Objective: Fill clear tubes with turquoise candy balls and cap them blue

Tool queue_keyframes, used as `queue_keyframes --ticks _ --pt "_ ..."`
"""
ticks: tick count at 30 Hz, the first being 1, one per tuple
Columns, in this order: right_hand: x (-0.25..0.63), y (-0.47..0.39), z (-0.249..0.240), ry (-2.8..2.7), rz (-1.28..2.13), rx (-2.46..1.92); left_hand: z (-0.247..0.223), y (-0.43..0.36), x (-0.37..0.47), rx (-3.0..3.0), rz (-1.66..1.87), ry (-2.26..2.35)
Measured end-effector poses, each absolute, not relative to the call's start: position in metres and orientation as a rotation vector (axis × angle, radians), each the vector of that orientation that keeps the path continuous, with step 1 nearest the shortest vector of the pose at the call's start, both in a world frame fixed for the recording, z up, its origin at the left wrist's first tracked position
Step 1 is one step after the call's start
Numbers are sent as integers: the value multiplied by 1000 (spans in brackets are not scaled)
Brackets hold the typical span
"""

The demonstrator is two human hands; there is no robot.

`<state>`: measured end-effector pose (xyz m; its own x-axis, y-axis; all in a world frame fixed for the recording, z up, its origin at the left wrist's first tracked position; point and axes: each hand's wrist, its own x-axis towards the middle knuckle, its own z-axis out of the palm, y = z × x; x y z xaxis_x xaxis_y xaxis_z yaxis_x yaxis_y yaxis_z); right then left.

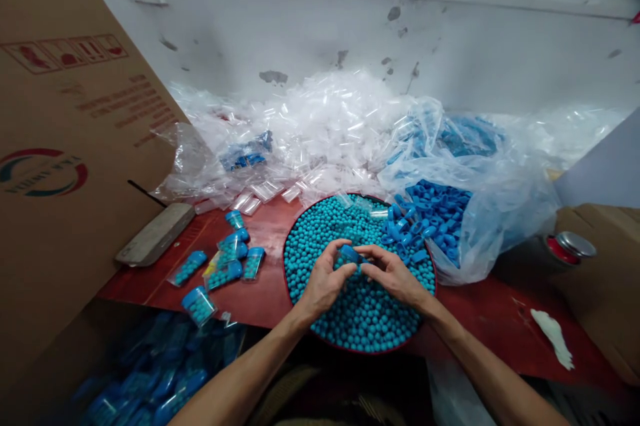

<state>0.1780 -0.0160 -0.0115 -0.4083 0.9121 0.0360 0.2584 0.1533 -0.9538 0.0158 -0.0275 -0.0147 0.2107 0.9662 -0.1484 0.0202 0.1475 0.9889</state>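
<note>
Brown cardboard (90,113) rises at the far left, printed in red, and beside its foot, below the tabletop, lies a dim pile of blue-lidded containers (165,379). Next comes a grey block (155,236), then, on the red tabletop (270,293), a loose group of about seven filled containers (199,306), each showing turquoise contents under a blue lid; these look finished, as far as filling and closing go. Behind them lie transparent tubes (250,203) with no lids on, part of a large glossy heap (340,119) against the wall, so much appears unfilled. Near the middle stands a round tub (285,266) full of turquoise balls (370,326). Over it, the left hand (323,286) pinches a small container (350,254) between thumb and bent fingers, and the right hand (395,279) closes its thumb and fingertips on the other side. Blue shows at the container's top, probably its lid, though the fingers hide too much to tell whether it is fully seated. Loose blue caps (440,213) spill from a plastic bag (505,213) onto the tub's right side, many of them unused. Farther right are a metal-lidded vessel (575,245) and a white scrap (553,339).
</note>
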Motion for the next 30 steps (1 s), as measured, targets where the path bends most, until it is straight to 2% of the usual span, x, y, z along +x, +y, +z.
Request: queue_keyframes --ticks 2,5,8,15,20,30 --pt "183 -13 -6 -1687 1409 -1151 -16 -28 12 1165 892 1066" --pt "187 -10 -1 -1564 1408 -1198 -16 -29 8 1159 861 993" --pt "183 -10 2 -1575 1278 -1193 -13 -32 9 1180 876 987" --pt "162 -34 6 -2186 810 -1110 -9 -38 19 1069 1040 1012" --pt "150 -46 -5 -2151 566 -1260 -5 -39 18 967 1018 834" --pt "146 -37 -5 -2153 541 -986 -7 -44 24 897 1075 903"
